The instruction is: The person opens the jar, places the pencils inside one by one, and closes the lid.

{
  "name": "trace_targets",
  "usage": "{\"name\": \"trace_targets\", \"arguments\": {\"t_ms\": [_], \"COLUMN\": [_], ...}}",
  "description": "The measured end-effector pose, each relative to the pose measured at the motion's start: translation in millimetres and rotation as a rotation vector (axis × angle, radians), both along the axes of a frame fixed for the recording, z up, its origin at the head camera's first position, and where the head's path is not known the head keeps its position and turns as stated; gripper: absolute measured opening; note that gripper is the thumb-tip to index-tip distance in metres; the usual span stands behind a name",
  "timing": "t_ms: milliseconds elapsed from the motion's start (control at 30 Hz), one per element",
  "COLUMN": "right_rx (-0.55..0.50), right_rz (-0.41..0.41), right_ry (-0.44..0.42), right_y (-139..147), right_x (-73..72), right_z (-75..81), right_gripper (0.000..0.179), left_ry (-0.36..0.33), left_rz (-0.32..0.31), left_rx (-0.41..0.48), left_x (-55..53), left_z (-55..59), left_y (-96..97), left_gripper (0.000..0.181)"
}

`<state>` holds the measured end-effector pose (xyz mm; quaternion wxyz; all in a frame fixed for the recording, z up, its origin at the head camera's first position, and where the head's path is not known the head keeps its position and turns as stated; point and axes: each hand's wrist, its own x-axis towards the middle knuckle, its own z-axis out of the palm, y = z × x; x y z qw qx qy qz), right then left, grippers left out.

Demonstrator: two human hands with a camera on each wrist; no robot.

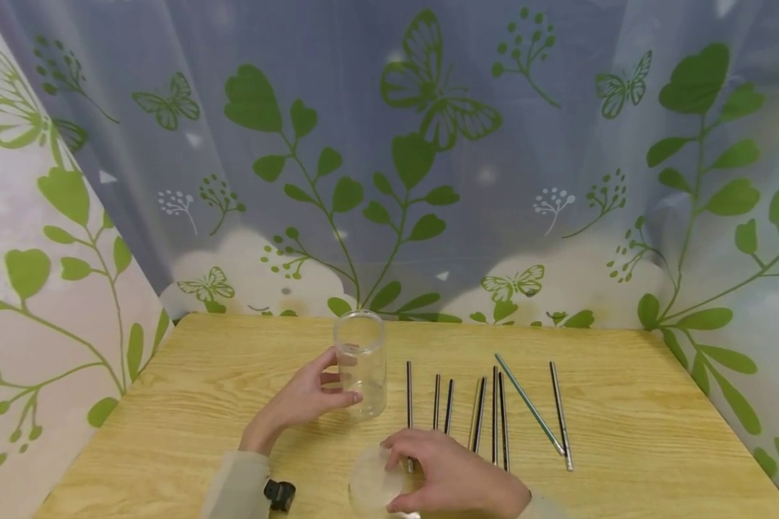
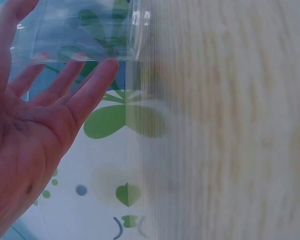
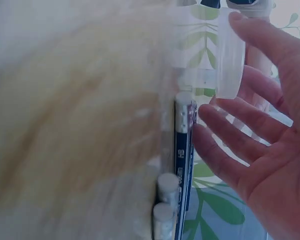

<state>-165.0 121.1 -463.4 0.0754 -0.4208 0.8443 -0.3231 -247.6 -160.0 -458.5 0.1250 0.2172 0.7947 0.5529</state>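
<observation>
A clear, open-topped jar (image 1: 362,375) stands upright on the wooden table, left of centre. My left hand (image 1: 311,393) holds its left side, thumb in front and fingers reaching round behind. In the left wrist view, the fingertips meet the wall of the jar (image 2: 85,30). Nearer the front edge is a round translucent lid (image 1: 373,481). My right hand (image 1: 444,472) pinches it from the right, with the thumb at the near rim and the fingers at the far rim. The right wrist view shows the lid (image 3: 231,55) between thumb and fingers.
Several dark pencils (image 1: 482,411) lie in a loose row right of the jar, partly hidden behind my right hand. A green pencil (image 1: 526,400) slants across toward another dark pencil (image 1: 561,418) at the right. A patterned curtain (image 1: 428,216) hangs behind the table (image 1: 656,432).
</observation>
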Motion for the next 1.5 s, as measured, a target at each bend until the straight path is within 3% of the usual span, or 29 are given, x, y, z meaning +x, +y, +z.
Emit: {"name": "trace_targets", "arguments": {"t_ms": [167,400,767,1233,1500], "right_rx": [0.030,0.098,0.147,0.202,0.106], "right_rz": [0.029,0.042,0.039,0.046,0.020], "right_ry": [-0.005,0.102,0.156,0.150,0.003], "right_y": [-6,-9,-12,-13,-2], "right_x": [-0.9,1.7,1.6,0.4,-0.6], "right_z": [0.2,1.9,3.7,6.0,9.8], "right_gripper": [0.030,0.031,0.029,0.029,0.024], "left_ry": [0.005,0.008,0.015,0.008,-0.001], "left_rz": [0.003,-0.008,-0.001,-0.014,-0.021], "left_rx": [-0.004,0.002,-0.006,0.004,0.007], "left_x": [-0.2,-0.4,-1.4,-0.9,-0.4], "left_z": [0.1,-0.9,1.9,2.1,1.4], "left_y": [-0.8,-0.6,-0.2,-1.2,-1.4], "left_gripper": [0.067,0.070,0.071,0.072,0.074]}}
